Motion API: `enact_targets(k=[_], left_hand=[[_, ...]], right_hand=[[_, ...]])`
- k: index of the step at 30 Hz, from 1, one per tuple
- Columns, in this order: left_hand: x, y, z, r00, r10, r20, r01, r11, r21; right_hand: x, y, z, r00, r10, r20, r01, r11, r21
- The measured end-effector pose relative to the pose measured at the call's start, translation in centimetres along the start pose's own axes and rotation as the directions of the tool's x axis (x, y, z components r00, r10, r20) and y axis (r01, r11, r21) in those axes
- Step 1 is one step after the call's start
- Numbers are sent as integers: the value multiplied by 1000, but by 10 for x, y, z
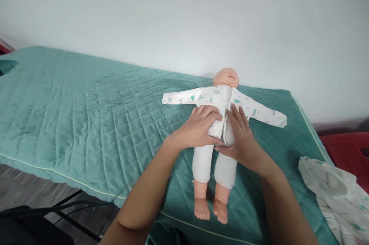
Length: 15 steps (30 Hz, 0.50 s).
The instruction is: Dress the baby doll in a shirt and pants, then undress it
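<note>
A baby doll [225, 77] lies on its back, its head toward the wall and its bare feet toward me. It wears a white baby shirt [215, 93] with small green and orange prints, sleeves spread to both sides. White padded cloth covers the upper legs. My left hand [198, 126] is closed on one front edge of the shirt, its fingertips at the middle opening. Opposite it, my right hand [242, 137] holds the other front panel, fingers stretched over the cloth and thumb at the hem. The two edges lie close together.
A green quilted cover [86, 110] spreads over the bed against a white wall [173, 18]. At the right edge lies a crumpled white printed garment [337, 191], with a red chair [348, 149] behind it. Black metal legs [69, 218] stand at the lower left.
</note>
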<state>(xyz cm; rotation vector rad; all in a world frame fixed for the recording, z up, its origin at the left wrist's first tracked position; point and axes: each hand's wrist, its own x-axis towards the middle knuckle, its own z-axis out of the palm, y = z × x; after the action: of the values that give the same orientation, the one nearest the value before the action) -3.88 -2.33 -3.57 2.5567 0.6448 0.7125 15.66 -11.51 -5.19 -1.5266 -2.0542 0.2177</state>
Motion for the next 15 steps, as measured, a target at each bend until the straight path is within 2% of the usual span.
enact_targets(k=[3,7,11,15], left_hand=[[-3,0,-2,999,4,51,-1,999,-44],[-4,2,-3,998,7,68,-4,999,-50],[-2,7,-1,1000,23,11,-23,998,55],[0,7,4,995,57,-80,-44,987,156]], right_hand=[[-2,-4,1,1000,13,-28,-13,1000,8],[0,-5,-2,999,9,-50,-4,994,107],[2,-4,0,987,19,-159,12,982,191],[3,-5,4,955,127,-269,-42,952,303]])
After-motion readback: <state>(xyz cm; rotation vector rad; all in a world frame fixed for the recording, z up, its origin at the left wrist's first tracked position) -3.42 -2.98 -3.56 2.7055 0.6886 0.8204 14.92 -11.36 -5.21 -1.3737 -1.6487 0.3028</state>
